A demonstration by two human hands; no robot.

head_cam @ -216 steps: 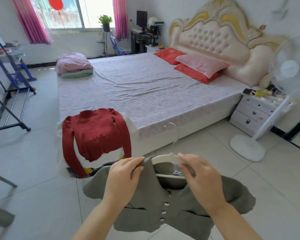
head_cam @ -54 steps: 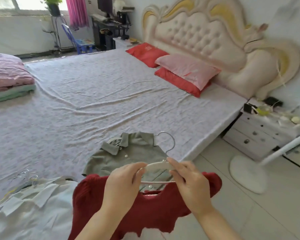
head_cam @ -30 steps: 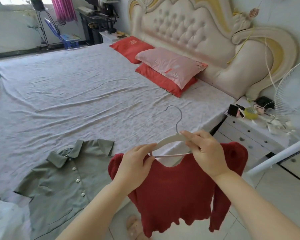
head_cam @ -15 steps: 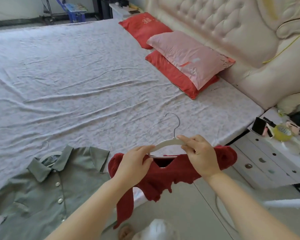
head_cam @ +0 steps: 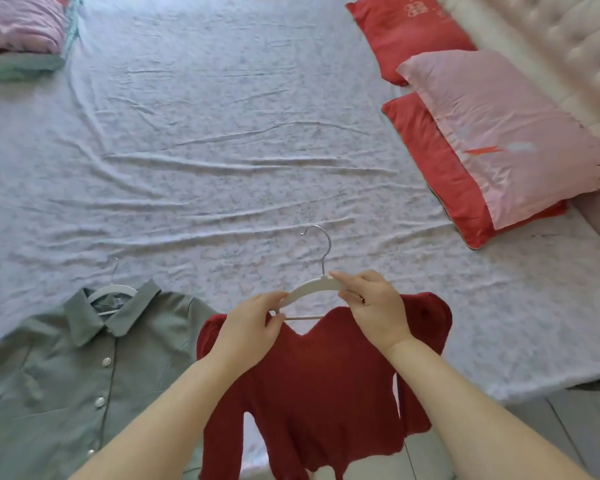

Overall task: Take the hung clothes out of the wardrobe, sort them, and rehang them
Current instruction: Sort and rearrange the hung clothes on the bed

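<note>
I hold white hanger (head_cam: 312, 287), silver hook (head_cam: 323, 247), deep red sweater (head_cam: 326, 375). Grey-green shirt (head_cam: 66, 368), pearly buttons (head_cam: 106, 362). Pale lilac speckled sheet (head_cam: 222, 133). One red pillow (head_cam: 409, 32), one pink pillow (head_cam: 499, 133).

This is a bedroom in a home. A wide bed (head_cam: 499, 358) fills most of the frame, covered by a wrinkled, pale patterned sheet (head_cam: 222, 150). At upper right, two red pillows (head_cam: 409, 32) and a pink pillow (head_cam: 499, 133) lie against a tufted, cream headboard (head_cam: 551, 29). Folded bedding (head_cam: 18, 32) is stacked in the upper left corner. A grey-green buttoned shirt (head_cam: 66, 375) on a white hanger (head_cam: 113, 292) lies flat at lower left, beside a red sweater (head_cam: 326, 393) on a second hanger (head_cam: 312, 289). Pale floor tiles (head_cam: 568, 427) show at lower right.
</note>
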